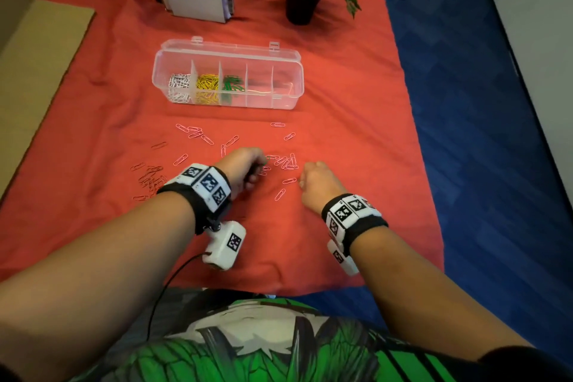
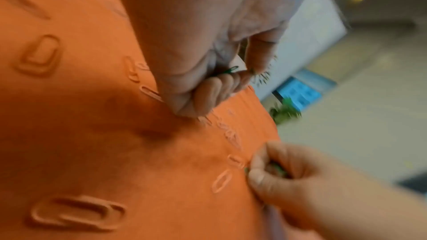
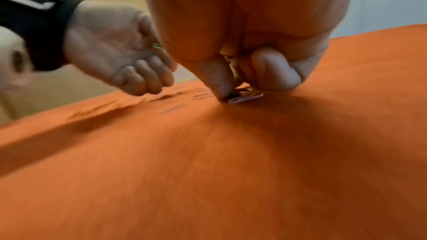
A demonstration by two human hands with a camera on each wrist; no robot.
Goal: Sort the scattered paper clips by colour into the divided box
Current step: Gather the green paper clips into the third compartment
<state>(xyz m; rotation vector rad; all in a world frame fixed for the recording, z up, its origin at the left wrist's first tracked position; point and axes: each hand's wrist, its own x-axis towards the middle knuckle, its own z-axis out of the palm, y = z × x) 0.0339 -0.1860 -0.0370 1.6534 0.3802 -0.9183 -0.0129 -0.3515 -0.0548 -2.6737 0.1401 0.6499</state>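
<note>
A person's left hand [image 1: 245,168], fingers curled, pinched a green paper clip [image 2: 227,71] over pink paper clips [image 1: 286,162] scattered on a red tablecloth [image 1: 356,102]. The right hand [image 1: 316,184], also curled, held green clips [image 2: 276,168] and pressed its thumb on a pink one. The divided box [image 1: 228,79] stood open beyond them, holding white, yellow and green clips in its three leftmost compartments.

Black wristbands [image 1: 369,228] with white tag-marked blocks, a cabled camera [image 1: 224,245], green printed shirt [image 1: 257,347].
</note>
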